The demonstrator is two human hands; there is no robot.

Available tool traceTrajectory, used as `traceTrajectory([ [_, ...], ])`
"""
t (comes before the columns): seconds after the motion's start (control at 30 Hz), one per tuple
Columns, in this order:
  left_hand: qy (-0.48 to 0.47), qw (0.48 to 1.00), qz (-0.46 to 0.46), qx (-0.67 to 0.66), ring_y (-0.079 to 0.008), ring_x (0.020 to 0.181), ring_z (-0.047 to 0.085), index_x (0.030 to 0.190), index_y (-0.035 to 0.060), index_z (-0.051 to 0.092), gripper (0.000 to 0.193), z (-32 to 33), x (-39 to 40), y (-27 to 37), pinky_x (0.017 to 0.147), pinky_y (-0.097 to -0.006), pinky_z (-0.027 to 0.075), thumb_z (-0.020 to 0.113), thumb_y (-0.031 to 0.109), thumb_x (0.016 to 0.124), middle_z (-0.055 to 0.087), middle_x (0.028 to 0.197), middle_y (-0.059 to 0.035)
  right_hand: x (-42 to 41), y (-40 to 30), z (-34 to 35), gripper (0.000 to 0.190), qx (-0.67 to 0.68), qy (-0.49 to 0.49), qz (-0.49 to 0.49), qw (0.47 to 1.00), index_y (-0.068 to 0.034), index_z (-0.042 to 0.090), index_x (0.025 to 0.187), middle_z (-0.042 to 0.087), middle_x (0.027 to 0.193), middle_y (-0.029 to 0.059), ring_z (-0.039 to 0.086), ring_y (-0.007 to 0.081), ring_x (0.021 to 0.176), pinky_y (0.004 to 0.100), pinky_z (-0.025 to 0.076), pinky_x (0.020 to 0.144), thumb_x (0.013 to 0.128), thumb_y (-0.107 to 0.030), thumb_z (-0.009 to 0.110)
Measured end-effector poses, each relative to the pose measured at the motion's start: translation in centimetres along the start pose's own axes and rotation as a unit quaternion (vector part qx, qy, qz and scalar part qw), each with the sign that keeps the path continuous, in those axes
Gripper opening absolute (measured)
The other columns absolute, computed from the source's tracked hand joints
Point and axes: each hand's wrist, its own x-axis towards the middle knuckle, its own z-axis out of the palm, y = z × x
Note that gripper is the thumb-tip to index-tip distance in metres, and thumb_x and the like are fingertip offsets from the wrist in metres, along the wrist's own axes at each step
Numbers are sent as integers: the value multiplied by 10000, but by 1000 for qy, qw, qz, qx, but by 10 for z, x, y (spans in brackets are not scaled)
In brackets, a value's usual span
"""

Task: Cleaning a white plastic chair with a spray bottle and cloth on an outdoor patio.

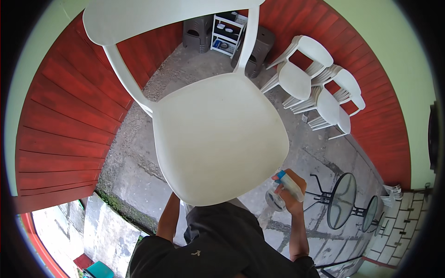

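Note:
A white plastic chair [220,139] fills the middle of the view, its seat facing up and its backrest [174,15] at the top. My right hand [293,203] is beside the seat's front right edge. It is closed around a clear spray bottle [292,187] with a blue nozzle, while a transparent rounded part shows on the hand's left side. My left forearm [169,217] reaches up under the seat's front left edge. The seat hides my left hand, so what it touches cannot be seen.
Stacked white chairs [323,100] stand by the red plank wall at right. Round glass tables [342,201] are lower right. Behind the chair are brown plastic stools [198,33] and a white shelf rack [227,34]. A mossy ledge [118,208] edges the concrete floor at left.

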Motion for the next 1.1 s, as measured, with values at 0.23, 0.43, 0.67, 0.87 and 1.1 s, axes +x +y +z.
traceTrajectory([
  [0.23, -52, 999, 13, 4, -421, 938, 638, 1010, 79, 671, 331, -22, 30, 37, 801, -493, 512, 630, 344, 816, 677, 1005, -200, 5, -47, 24, 349, 9, 114, -43, 992, 87, 609, 899, 653, 908, 174, 573, 166, 574, 264, 499, 527, 604, -85, 537],
  [0.43, -87, 995, 39, 5, -423, 926, 641, 987, 71, 677, 326, -59, 61, 58, 797, -498, 510, 620, 344, 817, 688, 975, -201, 75, -153, 69, 232, 58, 116, -202, 971, 52, 644, 814, 615, 722, 96, 568, 152, 569, 265, 454, 514, 656, -70, 525],
  [0.67, -94, 989, 10, -111, -423, 843, 654, 938, 7, 656, 361, -127, 78, 83, 742, -462, 509, 565, 335, 818, 674, 845, -231, 179, -190, 114, 144, -14, 236, -194, 952, 19, 587, 728, 585, 670, 81, 548, 159, 575, 299, 423, 567, 756, -108, 527],
  [0.87, -108, 985, 62, -117, -252, 595, 626, 777, -21, 633, 334, -177, 85, 55, 569, -389, 471, 622, 313, 786, 622, 635, -157, 190, -192, 168, 133, -11, 215, -234, 948, 35, 607, 763, 567, 631, 66, 527, 126, 520, 288, 417, 508, 733, -80, 547],
  [1.1, -142, 982, 72, -99, -282, 653, 644, 820, -18, 642, 353, -198, 111, 39, 599, -405, 472, 610, 333, 791, 635, 674, -167, 136, -179, 178, 276, 32, 226, -236, 945, 56, 620, 905, 628, 730, 109, 558, 153, 579, 289, 454, 605, 753, -149, 516],
])
